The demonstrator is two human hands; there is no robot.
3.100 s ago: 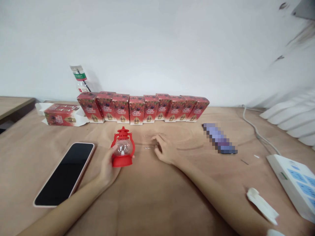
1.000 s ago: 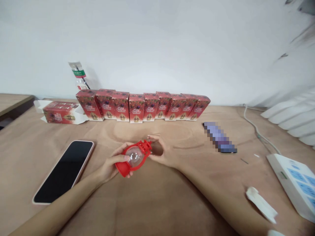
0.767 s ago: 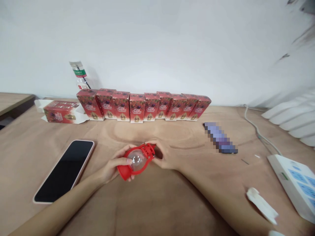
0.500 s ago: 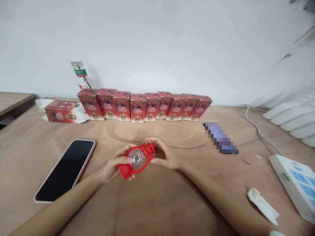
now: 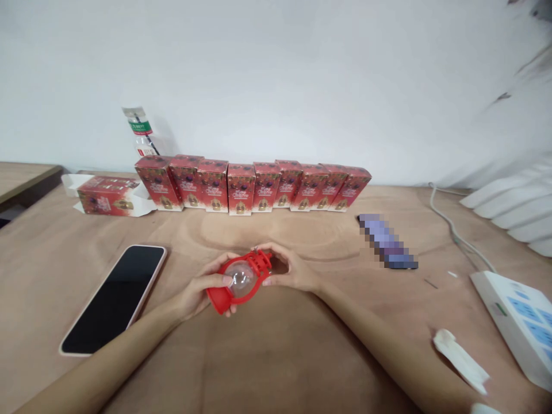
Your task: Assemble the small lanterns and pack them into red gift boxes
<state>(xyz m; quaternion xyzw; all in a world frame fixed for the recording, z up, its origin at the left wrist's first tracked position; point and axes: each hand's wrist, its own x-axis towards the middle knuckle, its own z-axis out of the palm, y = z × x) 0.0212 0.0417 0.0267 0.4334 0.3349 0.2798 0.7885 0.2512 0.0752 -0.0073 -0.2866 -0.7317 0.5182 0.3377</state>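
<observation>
A small red lantern (image 5: 260, 263) with a clear round globe lies tilted between my hands above the table, its red base toward the lower left. My left hand (image 5: 206, 286) is closed round the base and globe, thumb across the clear part. At the lantern's top end, my right hand (image 5: 294, 271) curves with thumb and fingertips on the two sides of the red frame, gripping it. A gap shows between the right palm and the lantern's cap.
Several red Christmas boxes (image 5: 241, 192) stand along the wall, with an opened box (image 5: 110, 195) lying at their left. A bottle (image 5: 140, 129) stands behind them. One phone (image 5: 116, 299) lies left, a blurred-out phone (image 5: 388, 241) right. A power strip (image 5: 513, 322) and white scrap (image 5: 461, 359) sit at right.
My right hand has shifted slightly up and left, its fingertips closer in on the lantern's top. My left hand and the lantern stay put.
</observation>
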